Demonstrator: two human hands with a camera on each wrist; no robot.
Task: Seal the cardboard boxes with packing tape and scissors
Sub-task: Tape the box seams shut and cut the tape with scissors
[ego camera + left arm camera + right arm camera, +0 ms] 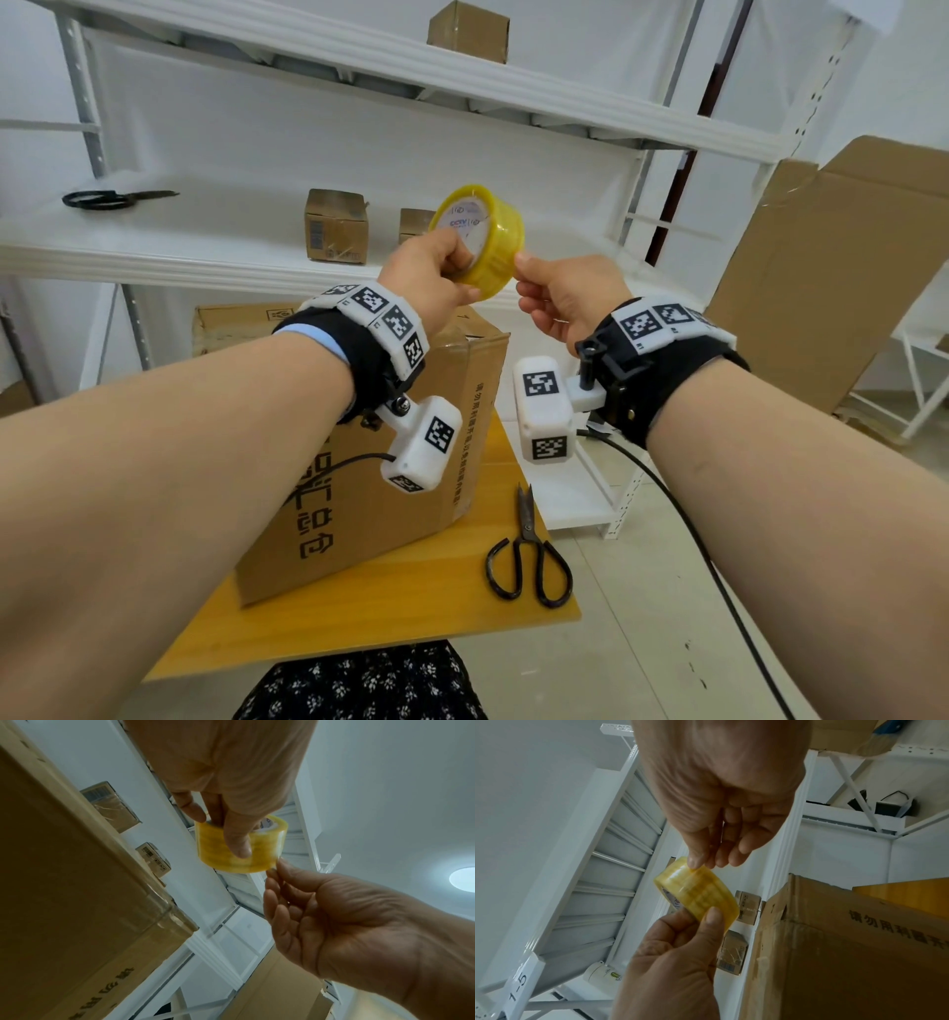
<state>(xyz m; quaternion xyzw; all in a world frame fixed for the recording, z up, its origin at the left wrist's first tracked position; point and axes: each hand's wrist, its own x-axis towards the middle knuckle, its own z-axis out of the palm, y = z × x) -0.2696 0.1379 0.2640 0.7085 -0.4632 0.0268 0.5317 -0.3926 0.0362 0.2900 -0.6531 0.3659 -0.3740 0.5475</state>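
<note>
Roll of yellow-clear packing tape (480, 237) held up in the air above the big cardboard box (369, 462), level with the middle shelf (205, 241) behind it. Left hand (429, 280) grips the roll, thumb on the outer band and fingers hooked into the core, clear in the left wrist view. Right hand (565, 298) pinches at the roll's outer edge with thumb and forefinger, other fingers loosely curled; looks like it is picking for the loose tape end, not yet peeled as far as I can tell. Roll is light and stiff; the core is the safe place to hold, the outer wrap is slick and the free end thin, sticky, likely to fold on itself or tear. Best bet: nail under the end, pull straight and slow. Big box sits on the yellow table (411, 606), toward its back-left, printed side facing the camera; whether the top flaps are closed I cannot tell, arms block it. Black scissors (529, 557) lie shut near the table's right edge, beside the box, untouched. Second pair of scissors (115, 198) on the middle shelf, left end. Small boxes (336, 231) on the same shelf, one of them partly behind the roll; another small box (468, 31) on the top shelf. Flattened cardboard (832, 267) leans at the right.
</note>
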